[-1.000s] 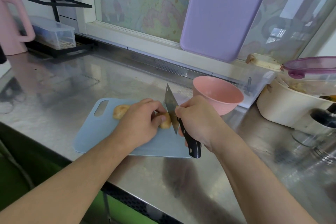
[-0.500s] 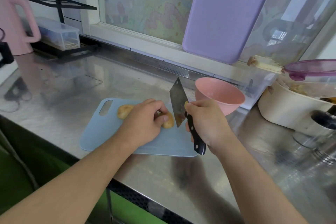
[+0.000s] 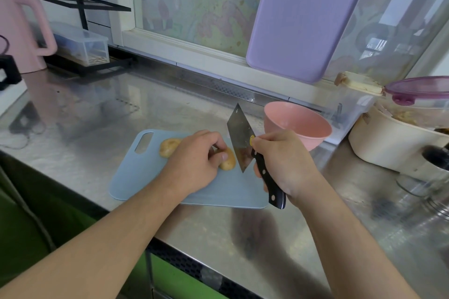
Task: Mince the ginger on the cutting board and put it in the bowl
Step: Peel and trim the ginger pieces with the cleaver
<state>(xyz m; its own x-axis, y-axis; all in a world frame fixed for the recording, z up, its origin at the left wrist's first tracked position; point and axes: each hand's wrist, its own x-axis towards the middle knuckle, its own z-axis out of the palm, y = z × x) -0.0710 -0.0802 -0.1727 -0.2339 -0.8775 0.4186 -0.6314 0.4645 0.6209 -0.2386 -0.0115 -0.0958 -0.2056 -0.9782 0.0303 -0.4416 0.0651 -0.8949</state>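
Note:
A knobby tan ginger root (image 3: 228,160) lies on the light blue cutting board (image 3: 136,177). My left hand (image 3: 194,160) covers its middle and holds it down with curled fingers, so only its two ends show. My right hand (image 3: 284,162) grips the black handle of a cleaver (image 3: 240,138). The blade is tilted up, its lower corner just right of the ginger's right end. A small yellow bit sticks to the blade near my thumb. The pink bowl (image 3: 301,126) stands behind my right hand, off the board's far right corner.
A purple board (image 3: 303,17) leans on the window. A cream pot (image 3: 388,143) with a purple lid and a clear box stand at right. A pink jug (image 3: 21,31) and a clear container (image 3: 82,46) sit at far left. The steel counter's front edge is near.
The cleaver has lifted off the ginger and tilted its blade up and away to the right. My left hand stays on the ginger.

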